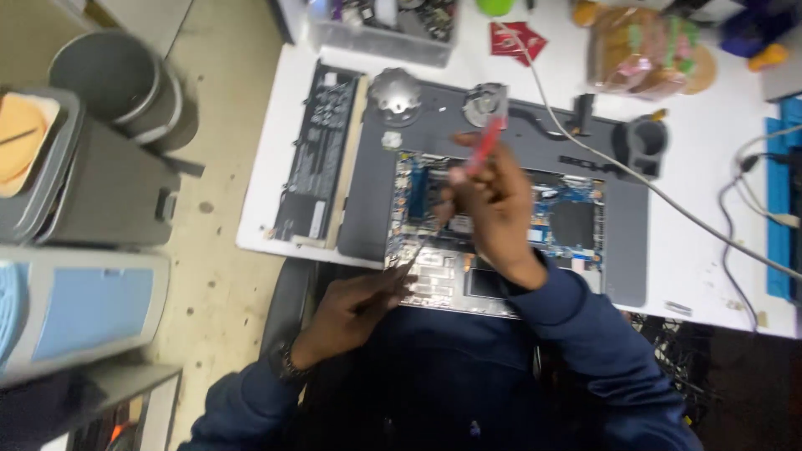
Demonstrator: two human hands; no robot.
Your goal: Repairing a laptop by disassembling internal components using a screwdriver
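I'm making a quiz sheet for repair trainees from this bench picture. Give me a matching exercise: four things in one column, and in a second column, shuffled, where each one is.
Things
1. red-handled tool
2. flat black battery pack
3. opened laptop
4. thin metal tool

Places
A. lying at the left edge of the white table, beside the grey mat
B. in the right hand, raised above the circuit board
C. in the left hand, tip toward the board's near left corner
D. on the grey mat, directly in front of the person

Pairs: 1-B, 2-A, 3-D, 4-C
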